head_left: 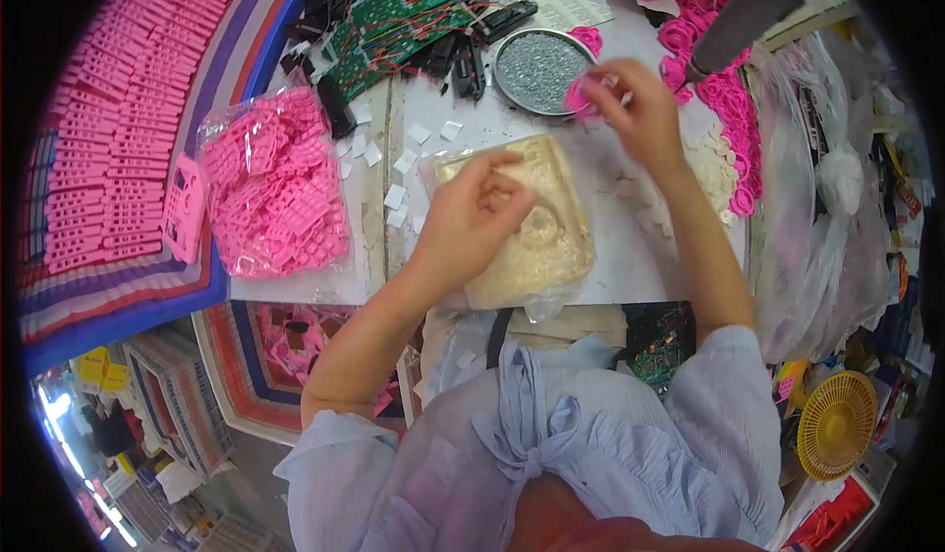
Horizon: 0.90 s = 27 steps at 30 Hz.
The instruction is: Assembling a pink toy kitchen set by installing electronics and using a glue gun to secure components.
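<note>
My right hand [640,124] is raised at the right edge of a round metal tin [541,71] filled with small silvery pieces that look like screws. Its thumb and fingers pinch a round pink plastic part [579,99]; a small whitish bit shows by the fingertips. My left hand [477,212] hovers over a cream-yellow block [561,188] wrapped in clear plastic, with a round shape moulded in its face. The left fingers are curled in to the thumb, and whatever they may hold is hidden.
Small white squares [395,196] lie left of the block. Beyond are green circuit boards [394,20] with red wires. Pink parts fill a clear bag [276,193] and a striped crate [108,138]. At right are pink rings [726,124], cream discs [714,168] and a dark overhead tool [743,25].
</note>
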Each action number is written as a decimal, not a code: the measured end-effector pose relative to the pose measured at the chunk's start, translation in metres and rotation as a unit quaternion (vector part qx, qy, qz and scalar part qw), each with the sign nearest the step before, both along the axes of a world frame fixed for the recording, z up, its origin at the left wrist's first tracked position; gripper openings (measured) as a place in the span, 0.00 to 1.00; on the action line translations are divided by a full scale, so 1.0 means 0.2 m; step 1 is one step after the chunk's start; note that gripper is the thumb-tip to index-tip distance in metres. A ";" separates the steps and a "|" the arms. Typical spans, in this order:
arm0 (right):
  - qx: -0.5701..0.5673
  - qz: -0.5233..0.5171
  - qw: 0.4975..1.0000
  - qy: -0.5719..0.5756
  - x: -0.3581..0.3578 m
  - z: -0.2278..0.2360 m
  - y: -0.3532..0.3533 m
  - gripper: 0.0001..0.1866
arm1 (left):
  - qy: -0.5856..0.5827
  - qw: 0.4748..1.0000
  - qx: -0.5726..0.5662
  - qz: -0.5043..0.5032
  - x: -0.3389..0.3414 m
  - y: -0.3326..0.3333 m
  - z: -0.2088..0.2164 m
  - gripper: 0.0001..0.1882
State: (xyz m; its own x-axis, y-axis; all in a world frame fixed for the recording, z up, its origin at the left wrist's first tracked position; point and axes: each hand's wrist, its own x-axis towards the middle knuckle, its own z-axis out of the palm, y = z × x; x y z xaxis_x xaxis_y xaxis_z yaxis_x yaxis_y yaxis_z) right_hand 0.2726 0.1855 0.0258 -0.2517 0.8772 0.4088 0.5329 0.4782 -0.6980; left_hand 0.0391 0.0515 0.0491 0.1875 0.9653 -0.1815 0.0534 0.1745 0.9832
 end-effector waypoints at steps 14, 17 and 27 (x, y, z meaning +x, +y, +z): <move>0.109 0.095 0.979 -0.142 -0.12 -0.02 -0.51 0.07 | 0.309 0.908 0.280 -0.034 -0.02 -0.17 -0.15 0.23; 0.072 0.086 0.976 -0.189 -0.12 -0.06 -0.53 0.09 | 0.340 0.855 0.379 -0.100 0.00 -0.19 -0.19 0.27; -0.018 0.168 0.976 -0.135 -0.12 0.08 -0.46 0.14 | 0.300 0.850 0.334 -0.276 -0.16 -0.14 -0.11 0.32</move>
